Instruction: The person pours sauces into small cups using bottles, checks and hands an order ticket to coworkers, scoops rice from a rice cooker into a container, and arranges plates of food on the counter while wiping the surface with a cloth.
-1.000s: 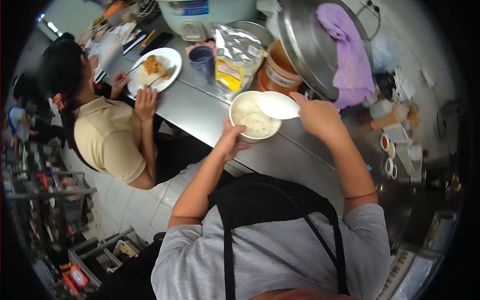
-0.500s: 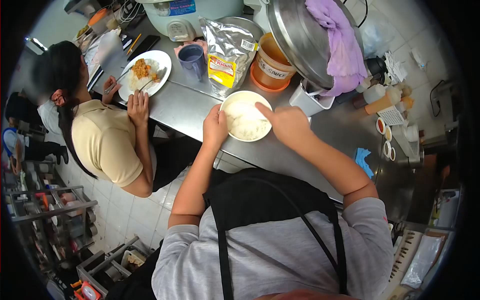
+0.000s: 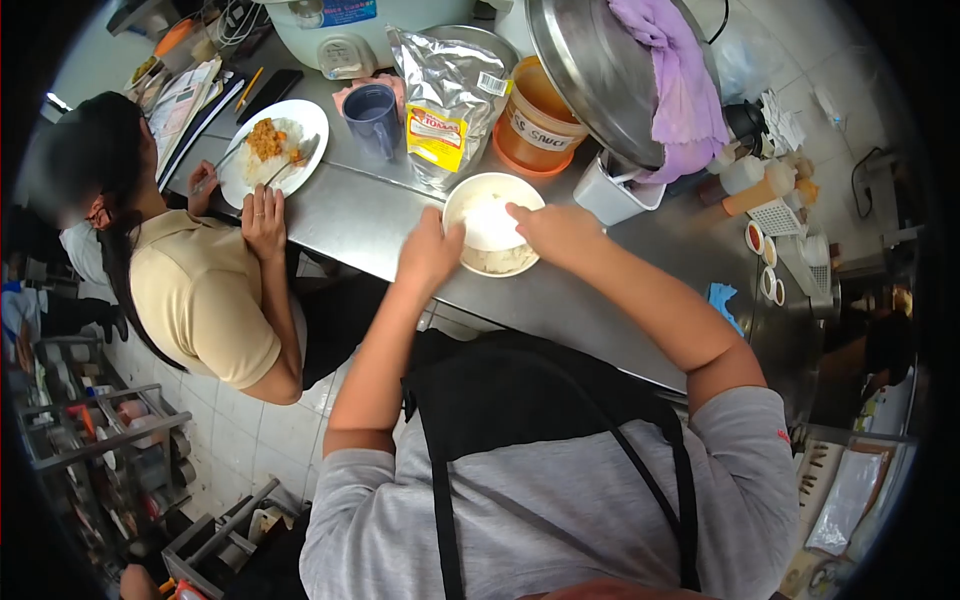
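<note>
Head view: right hand [image 3: 552, 234] pinches white oval paddle [image 3: 488, 226], pointing leftward over round white bowl [image 3: 492, 181] near steel bench's [image 3: 350, 228] front edge; left hand [image 3: 430, 252] clasps bowl.

A shiny metal bench [image 3: 340, 225] runs slantwise, with a seam along its top. Toward its left end lie papers [image 3: 187, 95], a yellow pencil [image 3: 250, 88] and a flat black object [image 3: 270, 97], then a white plate [image 3: 317, 140] of food. Next come a dark mug [image 3: 372, 118] beside a pink cloth [image 3: 392, 90], a silver bag [image 3: 450, 80], an orange tub [image 3: 541, 122] and a white container [image 3: 612, 197]. A crumpled blue cloth [image 3: 723, 303] lies farther right. Whether the bowl [image 3: 500, 262] touches the bench cannot be told.
</note>
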Available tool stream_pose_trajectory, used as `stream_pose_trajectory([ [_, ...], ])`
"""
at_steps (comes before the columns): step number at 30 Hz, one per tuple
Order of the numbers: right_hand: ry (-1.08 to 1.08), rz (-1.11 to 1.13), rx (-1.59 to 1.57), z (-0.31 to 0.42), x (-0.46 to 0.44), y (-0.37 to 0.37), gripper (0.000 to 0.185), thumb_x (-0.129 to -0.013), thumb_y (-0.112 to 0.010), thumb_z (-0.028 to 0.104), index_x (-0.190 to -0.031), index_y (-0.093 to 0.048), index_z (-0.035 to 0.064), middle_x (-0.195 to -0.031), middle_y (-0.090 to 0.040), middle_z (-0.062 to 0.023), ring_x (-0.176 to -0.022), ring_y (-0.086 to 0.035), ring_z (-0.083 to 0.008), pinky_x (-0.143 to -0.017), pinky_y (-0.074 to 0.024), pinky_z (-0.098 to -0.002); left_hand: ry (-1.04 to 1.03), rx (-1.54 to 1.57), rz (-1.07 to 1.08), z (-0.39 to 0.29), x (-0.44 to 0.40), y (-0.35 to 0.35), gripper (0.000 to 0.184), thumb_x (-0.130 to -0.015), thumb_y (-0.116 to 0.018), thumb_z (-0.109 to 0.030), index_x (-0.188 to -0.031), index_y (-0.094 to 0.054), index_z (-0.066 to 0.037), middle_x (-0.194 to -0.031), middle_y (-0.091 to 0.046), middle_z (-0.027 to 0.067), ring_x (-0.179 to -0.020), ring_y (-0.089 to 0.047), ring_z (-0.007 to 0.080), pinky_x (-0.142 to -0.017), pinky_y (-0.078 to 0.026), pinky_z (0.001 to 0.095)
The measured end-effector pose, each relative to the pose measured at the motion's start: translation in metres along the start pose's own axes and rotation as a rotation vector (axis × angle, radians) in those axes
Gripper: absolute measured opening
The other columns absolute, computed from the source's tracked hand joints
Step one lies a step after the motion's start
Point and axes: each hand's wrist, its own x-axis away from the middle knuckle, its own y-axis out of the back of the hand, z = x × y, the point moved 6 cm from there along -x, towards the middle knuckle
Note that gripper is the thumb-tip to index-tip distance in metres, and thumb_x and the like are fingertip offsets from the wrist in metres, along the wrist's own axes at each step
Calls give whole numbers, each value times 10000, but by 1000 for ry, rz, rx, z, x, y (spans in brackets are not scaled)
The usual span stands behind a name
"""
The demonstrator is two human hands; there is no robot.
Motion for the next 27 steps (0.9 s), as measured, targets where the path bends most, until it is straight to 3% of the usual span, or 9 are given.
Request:
stream_pose_trajectory([
  [4,46,59,10,-9,11,24,389,-795,-466,297,-1173,-431,212,-895,-588,-113,-827,-568,-250,-644,-440,-392,-373,22,-46,-23,-42,4,256,-792,-464,-175,-987,-509,-16,-696,-574,176,-662,-568,290,-622,-437,350],
  [5,76,64,8,-11,16,28,393,-790,-474,304,-1173,-435,223,-906,-585,-111,-834,-566,-249,-652,-438,-392,-593,23,-140,-34,-40,3,281,-794,-426,-134,-1048,-485,-32,-653,-567,148,-566,-559,244,-550,-442,329],
  [7,132,85,-3,-8,21,24,373,-782,-492,305,-1146,-463,230,-899,-585,-97,-828,-566,-242,-655,-439,-386,-335,132,32,-11,-43,-17,308,-768,-418,-115,-1055,-472,-19,-841,-554,199,-774,-542,305,-695,-426,352],
  [12,40,164,24,-2,28,-11,320,-789,-490,313,-1095,-501,221,-850,-587,-68,-817,-571,-225,-640,-448,-368,185,313,261,-26,5,-19,345,-720,-383,-71,-1046,-461,9,-885,-563,229,-864,-541,340,-760,-416,378],
  [13,37,182,34,-2,30,-5,317,-790,-487,315,-1092,-502,219,-859,-587,-68,-819,-571,-226,-641,-449,-368,176,230,291,-29,1,-17,316,-734,-425,-104,-1030,-470,-2,-859,-574,215,-816,-555,343,-727,-424,393],
  [16,5,144,19,-8,33,19,323,-791,-485,323,-1098,-498,224,-898,-585,-65,-836,-567,-227,-651,-450,-364,-233,-151,50,-41,-35,-19,302,-749,-466,-146,-1018,-476,-9,-839,-576,211,-748,-563,349,-685,-434,405],
  [20,-50,120,3,-18,17,-7,338,-787,-488,334,-1109,-496,231,-959,-575,-55,-872,-558,-226,-673,-448,-358,-450,-90,187,-45,-64,-43,281,-765,-476,-174,-1001,-488,-22,-817,-576,204,-776,-562,334,-688,-429,379],
  [26,-72,67,-116,-26,26,7,335,-788,-476,328,-1102,-508,216,-1010,-562,-53,-918,-539,-215,-740,-429,-345,-250,-29,146,-16,-24,-46,264,-755,-454,-170,-949,-485,7,-810,-566,231,-782,-561,339,-684,-427,375],
  [27,-73,39,-129,-30,30,11,337,-788,-473,328,-1105,-506,219,-1015,-561,-51,-920,-538,-214,-744,-427,-344,-80,-43,358,-14,-17,-46,345,-754,-474,-224,-984,-454,32,-910,-543,254,-870,-530,364,-761,-401,415],
])
